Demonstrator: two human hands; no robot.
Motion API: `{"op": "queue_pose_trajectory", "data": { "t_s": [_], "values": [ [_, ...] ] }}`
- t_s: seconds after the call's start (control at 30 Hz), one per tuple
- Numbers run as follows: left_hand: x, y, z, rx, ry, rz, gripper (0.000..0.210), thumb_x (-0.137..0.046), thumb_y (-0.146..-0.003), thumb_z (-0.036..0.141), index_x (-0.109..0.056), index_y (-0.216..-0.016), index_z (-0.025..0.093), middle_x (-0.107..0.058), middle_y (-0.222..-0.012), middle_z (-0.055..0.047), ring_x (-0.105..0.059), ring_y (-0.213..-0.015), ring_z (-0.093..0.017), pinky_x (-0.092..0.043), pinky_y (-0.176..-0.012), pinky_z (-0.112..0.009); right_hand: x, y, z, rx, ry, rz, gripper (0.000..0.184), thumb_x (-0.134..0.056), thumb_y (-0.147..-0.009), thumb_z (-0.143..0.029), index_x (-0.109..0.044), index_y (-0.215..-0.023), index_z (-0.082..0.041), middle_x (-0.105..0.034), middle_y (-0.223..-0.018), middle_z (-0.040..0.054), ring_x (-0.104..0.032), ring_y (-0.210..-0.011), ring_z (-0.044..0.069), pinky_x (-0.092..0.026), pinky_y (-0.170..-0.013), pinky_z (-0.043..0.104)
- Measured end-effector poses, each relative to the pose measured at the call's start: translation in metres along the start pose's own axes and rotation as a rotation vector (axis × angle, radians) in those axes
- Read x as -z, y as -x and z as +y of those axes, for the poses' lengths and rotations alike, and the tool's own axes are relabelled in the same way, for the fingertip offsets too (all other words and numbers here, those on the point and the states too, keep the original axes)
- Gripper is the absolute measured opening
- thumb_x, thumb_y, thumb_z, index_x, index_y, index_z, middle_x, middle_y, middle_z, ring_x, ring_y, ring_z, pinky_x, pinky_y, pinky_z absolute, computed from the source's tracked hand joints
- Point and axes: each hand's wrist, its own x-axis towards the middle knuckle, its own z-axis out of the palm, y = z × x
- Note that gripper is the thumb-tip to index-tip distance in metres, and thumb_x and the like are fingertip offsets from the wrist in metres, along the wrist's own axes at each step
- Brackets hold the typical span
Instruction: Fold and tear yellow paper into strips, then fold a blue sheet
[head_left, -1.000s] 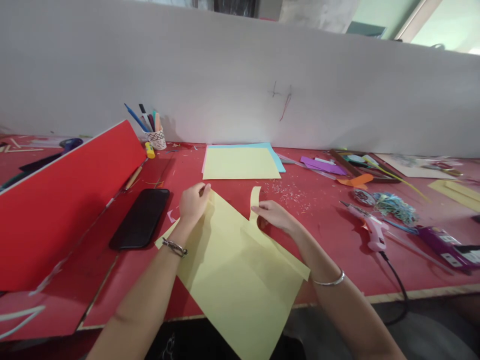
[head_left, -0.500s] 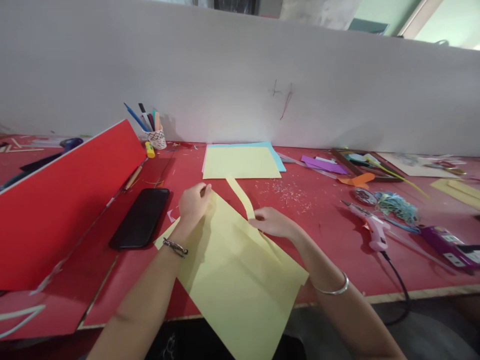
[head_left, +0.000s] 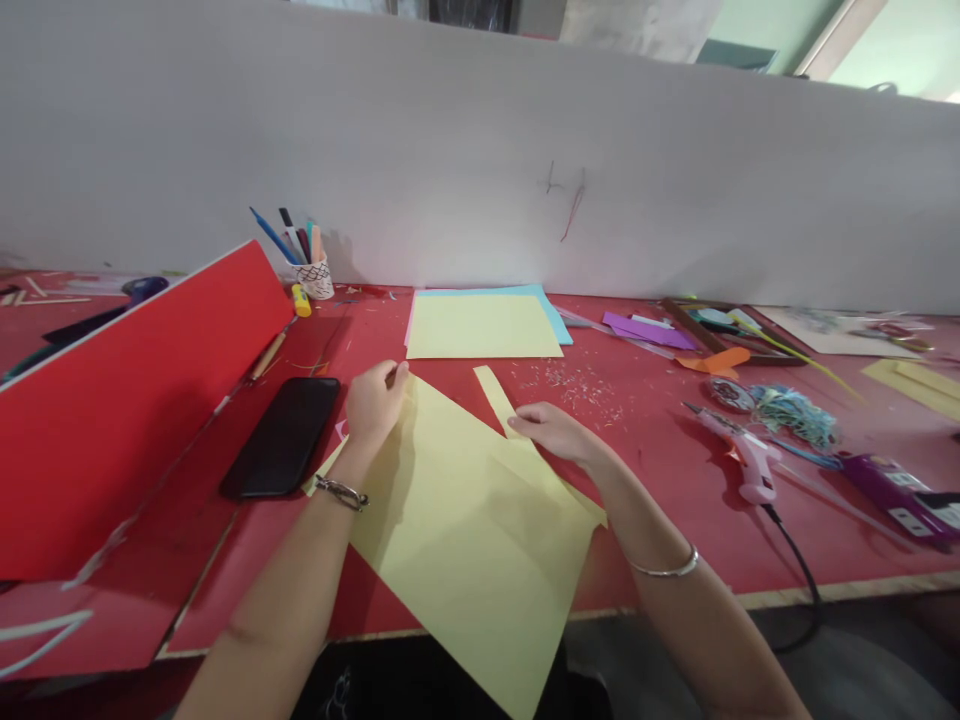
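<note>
Being pinched by the left hand (head_left: 375,405), a pale-yellow rectangular paper sheet (head_left: 465,540) is seemingly being parted from a narrow matching strip (head_left: 492,396) gripped by the right hand (head_left: 556,432), near end apparently unfreed.

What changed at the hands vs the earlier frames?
The left hand and large yellow sheet shifted slightly left. The yellow strip in the right hand, at first nearly upright in view, now slants up-left. Neither hand visibly let go. Phone, glue gun and stacked papers stayed put.
</note>
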Motion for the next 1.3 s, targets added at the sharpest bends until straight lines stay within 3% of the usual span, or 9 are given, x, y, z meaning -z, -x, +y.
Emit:
{"op": "queue_pose_trajectory", "data": {
  "t_s": [0.2,0.4,0.53,0.67,0.83,1.1,1.3],
  "values": [
    [0.002,0.0,0.0,0.035,0.002,0.003,0.028,-0.04,-0.077,0.03,-0.042,-0.051,0.018,-0.048,-0.05,0.0,-0.037,-0.048,-0.011,-0.021,-0.045,-0.022,0.011,0.003,-0.005,-0.088,0.051,0.089,0.033,-0.038,-0.074,-0.038,-0.021,-0.053,-0.019,-0.018,-0.049,-0.0067,-0.022,-0.044,0.006,-0.017,-0.046,0.023],
    [0.001,0.001,0.001,0.083,-0.063,0.0,0.027,-0.04,-0.077,0.032,-0.043,-0.053,0.019,-0.049,-0.052,-0.001,-0.041,-0.05,-0.013,-0.019,-0.045,-0.023,0.003,0.009,-0.017,-0.109,0.184,-0.013,0.04,-0.041,-0.071,-0.053,-0.031,-0.053,-0.018,-0.035,-0.052,-0.0039,-0.033,-0.046,0.008,-0.022,-0.046,0.023],
    [0.002,0.001,0.001,0.079,-0.071,-0.003,0.028,-0.04,-0.078,0.033,-0.043,-0.054,0.019,-0.049,-0.052,-0.001,-0.041,-0.05,-0.013,-0.019,-0.045,-0.022,0.0,0.01,-0.018,-0.106,0.29,-0.01,0.038,-0.045,-0.071,-0.044,-0.025,-0.05,-0.019,-0.029,-0.049,-0.005,-0.028,-0.044,0.007,-0.019,-0.045,0.023],
    [0.003,0.001,0.001,0.083,-0.056,0.003,0.028,-0.04,-0.077,0.032,-0.041,-0.052,0.019,-0.048,-0.051,0.0,-0.039,-0.048,-0.012,-0.019,-0.045,-0.022,0.003,0.007,-0.013,-0.098,0.214,-0.049,0.034,-0.039,-0.074,-0.034,-0.021,-0.05,-0.019,-0.022,-0.046,-0.006,-0.024,-0.042,0.006,-0.019,-0.044,0.024],
    [0.004,-0.001,-0.002,0.066,-0.03,0.042,0.028,-0.041,-0.077,0.03,-0.038,-0.051,0.019,-0.047,-0.05,0.0,-0.037,-0.047,-0.012,-0.02,-0.045,-0.022,0.005,0.003,-0.006,-0.064,0.152,-0.033,0.034,-0.04,-0.072,-0.036,-0.021,-0.049,-0.019,-0.018,-0.046,-0.007,-0.022,-0.042,0.006,-0.019,-0.045,0.024],
    [0.006,-0.003,-0.006,0.066,-0.002,0.076,0.029,-0.041,-0.077,0.029,-0.037,-0.05,0.019,-0.048,-0.05,0.0,-0.038,-0.048,-0.012,-0.022,-0.046,-0.022,0.009,0.0,0.001,-0.034,0.117,0.043,0.035,-0.039,-0.072,-0.041,-0.025,-0.049,-0.019,-0.025,-0.045,-0.0062,-0.027,-0.044,0.007,-0.02,-0.046,0.023],
    [0.004,-0.005,-0.01,0.07,-0.001,0.086,0.027,-0.041,-0.076,0.03,-0.039,-0.052,0.019,-0.05,-0.052,-0.001,-0.04,-0.05,-0.012,-0.023,-0.047,-0.022,0.024,0.002,0.003,-0.189,0.113,0.122,0.035,-0.044,-0.073,-0.039,-0.031,-0.049,-0.019,-0.037,-0.046,-0.0039,-0.03,-0.042,0.007,-0.022,-0.046,0.024]
  ]
}}
